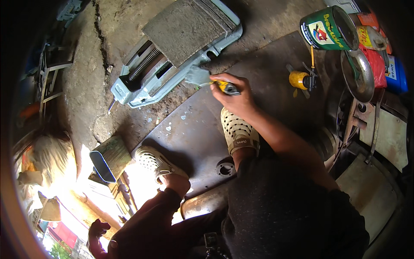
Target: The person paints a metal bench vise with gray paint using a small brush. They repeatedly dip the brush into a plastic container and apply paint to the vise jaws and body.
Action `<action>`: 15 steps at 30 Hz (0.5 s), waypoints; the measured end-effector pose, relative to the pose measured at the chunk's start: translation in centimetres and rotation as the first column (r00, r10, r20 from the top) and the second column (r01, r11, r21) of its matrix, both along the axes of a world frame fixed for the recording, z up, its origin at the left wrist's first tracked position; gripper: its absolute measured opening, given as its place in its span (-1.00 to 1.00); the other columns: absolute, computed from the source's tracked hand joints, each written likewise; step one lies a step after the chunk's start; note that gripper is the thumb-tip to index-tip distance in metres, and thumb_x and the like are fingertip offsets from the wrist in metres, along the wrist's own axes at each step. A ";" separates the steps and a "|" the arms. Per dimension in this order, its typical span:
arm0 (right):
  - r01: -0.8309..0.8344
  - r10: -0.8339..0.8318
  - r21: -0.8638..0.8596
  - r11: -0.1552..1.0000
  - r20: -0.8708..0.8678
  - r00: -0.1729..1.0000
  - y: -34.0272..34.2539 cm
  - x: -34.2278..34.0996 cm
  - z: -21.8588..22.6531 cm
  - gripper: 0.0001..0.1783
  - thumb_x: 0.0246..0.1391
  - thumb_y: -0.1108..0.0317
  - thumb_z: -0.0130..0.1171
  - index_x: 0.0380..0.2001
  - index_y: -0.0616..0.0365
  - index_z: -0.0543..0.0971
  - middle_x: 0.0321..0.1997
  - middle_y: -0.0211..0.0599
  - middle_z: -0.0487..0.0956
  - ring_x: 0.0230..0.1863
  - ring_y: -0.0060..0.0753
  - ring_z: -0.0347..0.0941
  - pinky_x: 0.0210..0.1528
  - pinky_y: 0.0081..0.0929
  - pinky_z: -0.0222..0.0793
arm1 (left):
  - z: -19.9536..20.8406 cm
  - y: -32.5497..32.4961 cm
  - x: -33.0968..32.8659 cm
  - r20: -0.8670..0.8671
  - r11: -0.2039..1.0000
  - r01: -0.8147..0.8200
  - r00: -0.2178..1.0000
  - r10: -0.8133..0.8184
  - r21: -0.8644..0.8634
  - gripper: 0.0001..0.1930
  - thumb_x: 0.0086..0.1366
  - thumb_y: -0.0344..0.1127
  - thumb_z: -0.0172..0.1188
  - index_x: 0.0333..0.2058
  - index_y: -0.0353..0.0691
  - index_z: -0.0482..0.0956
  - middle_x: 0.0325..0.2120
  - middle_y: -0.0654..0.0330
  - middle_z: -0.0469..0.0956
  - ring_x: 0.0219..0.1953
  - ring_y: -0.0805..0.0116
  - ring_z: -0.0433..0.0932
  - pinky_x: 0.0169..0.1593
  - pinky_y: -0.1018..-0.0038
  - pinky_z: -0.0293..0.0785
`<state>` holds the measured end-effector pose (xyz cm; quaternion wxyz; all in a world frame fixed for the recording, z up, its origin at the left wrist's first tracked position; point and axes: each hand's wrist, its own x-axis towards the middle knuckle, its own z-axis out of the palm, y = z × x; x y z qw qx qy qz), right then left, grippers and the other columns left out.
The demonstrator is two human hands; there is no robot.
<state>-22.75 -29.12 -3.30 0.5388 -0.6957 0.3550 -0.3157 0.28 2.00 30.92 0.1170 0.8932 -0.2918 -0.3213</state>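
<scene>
My right hand is closed around the yellow and black handle of a paintbrush. The brush's broad head, coated pale blue and slightly blurred, is at the near side of a large machine vise. Pale blue paint covers the vise's base and end, while its broad flat top is bare, dull grey metal. A thick screw runs along its middle. Down at the lower left, beside my knee, my left hand is in shadow, its fingers loosely bent and apart, with nothing visible in them.
My feet in beige clogs stand on a dark metal sheet flecked with paint. A green can, a round metal lid and a yellow-black tool lie to the right. A rectangular metal tube sits left; a flanged ring lies between my legs.
</scene>
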 end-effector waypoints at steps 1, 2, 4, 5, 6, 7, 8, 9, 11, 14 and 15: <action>0.002 -0.001 -0.018 1.000 0.012 1.000 -0.1 0.5 -0.5 -0.79 0.04 0.49 0.35 -0.20 0.24 0.68 -0.29 -0.24 0.72 -0.23 -0.54 0.63 -0.16 -0.58 0.53 | -0.5 -0.3 -0.5 0.037 0.998 0.022 0.999 -0.020 -0.059 -0.28 0.34 0.11 0.16 0.24 -0.39 0.34 -0.10 0.13 0.51 -0.04 0.28 0.48 0.11 0.27 0.38; -0.005 0.008 -0.070 0.998 0.046 0.999 -1.0 1.4 -1.3 -0.79 0.05 0.48 0.35 -0.20 0.23 0.69 -0.29 -0.24 0.72 -0.22 -0.51 0.65 -0.15 -0.57 0.54 | -0.8 -0.5 -0.9 0.076 0.992 0.048 0.996 -0.040 -0.114 -0.28 0.34 0.12 0.16 0.24 -0.40 0.34 -0.10 0.13 0.51 -0.04 0.28 0.48 0.12 0.27 0.38; 0.053 -0.045 -0.128 0.990 0.061 0.997 -2.7 1.9 -2.5 -0.83 0.10 0.43 0.35 -0.22 0.19 0.70 -0.27 -0.21 0.72 -0.28 -0.44 0.68 -0.22 -0.54 0.59 | -0.9 -0.5 -2.2 0.125 0.986 0.070 0.991 -0.051 -0.153 -0.27 0.35 0.12 0.16 0.24 -0.40 0.34 -0.10 0.13 0.50 -0.05 0.27 0.47 0.12 0.26 0.38; 0.141 -0.131 0.081 0.987 -0.111 0.985 -4.0 1.2 -2.7 -0.83 0.14 0.41 0.33 -0.21 0.21 0.69 -0.28 -0.20 0.71 -0.37 -0.48 0.67 -0.33 -0.58 0.57 | -0.8 -0.4 -2.8 0.114 0.989 0.056 0.993 -0.040 -0.135 -0.27 0.35 0.12 0.15 0.24 -0.40 0.34 -0.10 0.13 0.50 -0.05 0.27 0.47 0.12 0.26 0.38; 0.205 -0.195 0.087 0.975 -0.114 0.974 -5.7 0.6 -2.9 -0.82 0.18 0.39 0.31 -0.19 0.25 0.67 -0.32 -0.22 0.70 -0.44 -0.52 0.64 -0.39 -0.61 0.55 | -0.6 -0.6 -1.5 0.037 0.999 -0.005 0.999 0.006 -0.042 -0.27 0.35 0.12 0.15 0.24 -0.40 0.34 -0.09 0.13 0.50 -0.05 0.27 0.47 0.12 0.26 0.38; 0.232 -0.228 0.076 0.970 -0.052 0.972 -6.9 -0.3 -2.8 -0.82 0.20 0.40 0.29 -0.18 0.27 0.65 -0.36 -0.28 0.68 -0.46 -0.55 0.62 -0.39 -0.62 0.54 | -0.4 -0.5 -1.0 0.017 1.000 -0.021 1.000 0.021 -0.012 -0.27 0.35 0.12 0.16 0.24 -0.40 0.33 -0.09 0.13 0.50 -0.05 0.27 0.47 0.12 0.26 0.38; 0.315 -0.318 -0.049 0.948 -0.150 0.936 -8.2 -0.8 -2.7 -0.83 0.21 0.40 0.29 -0.19 0.27 0.65 -0.38 -0.31 0.67 -0.49 -0.57 0.60 -0.39 -0.63 0.53 | -0.1 -0.3 -0.5 -0.002 0.999 -0.036 0.999 0.036 0.019 -0.27 0.34 0.11 0.16 0.24 -0.40 0.33 -0.09 0.12 0.50 -0.05 0.27 0.47 0.12 0.26 0.37; 0.427 -0.424 0.050 0.903 -0.062 0.903 -9.0 -1.4 -2.4 -0.88 0.06 0.42 0.36 -0.31 0.18 0.69 -0.38 -0.39 0.70 -0.35 -0.60 0.59 -0.23 -0.58 0.53 | 0.0 -0.2 0.1 -0.019 0.997 -0.050 0.998 0.051 0.051 -0.27 0.34 0.11 0.16 0.24 -0.40 0.33 -0.09 0.12 0.50 -0.05 0.27 0.47 0.12 0.26 0.37; 0.450 -0.474 -0.204 0.869 -0.088 0.876 -10.3 -3.0 -1.5 -0.83 0.03 0.42 0.38 -0.27 0.17 0.68 -0.31 -0.31 0.73 -0.31 -0.53 0.64 -0.16 -0.54 0.55 | 0.1 0.4 0.5 -0.023 0.998 -0.047 0.999 0.048 0.050 -0.28 0.34 0.10 0.17 0.24 -0.40 0.33 -0.09 0.12 0.50 -0.05 0.27 0.47 0.12 0.27 0.37; 0.316 -0.428 -0.558 0.767 -0.078 0.900 -9.1 -3.2 -0.9 -0.80 0.00 0.43 0.39 -0.25 0.18 0.68 -0.24 -0.22 0.74 -0.26 -0.40 0.69 -0.13 -0.51 0.56 | 0.0 0.8 0.8 -0.043 0.998 -0.040 0.998 0.042 0.049 -0.28 0.33 0.09 0.18 0.24 -0.39 0.33 -0.09 0.12 0.50 -0.05 0.26 0.47 0.12 0.27 0.37; 0.258 -0.361 -0.602 0.756 -0.055 0.931 -8.5 -2.4 -1.1 -0.77 0.00 0.41 0.39 -0.23 0.15 0.66 -0.24 -0.22 0.74 -0.26 -0.30 0.70 -0.18 -0.47 0.60 | -0.1 0.7 0.9 -0.048 0.998 -0.038 0.998 0.040 0.046 -0.28 0.33 0.08 0.18 0.24 -0.39 0.33 -0.09 0.12 0.50 -0.05 0.26 0.48 0.12 0.27 0.37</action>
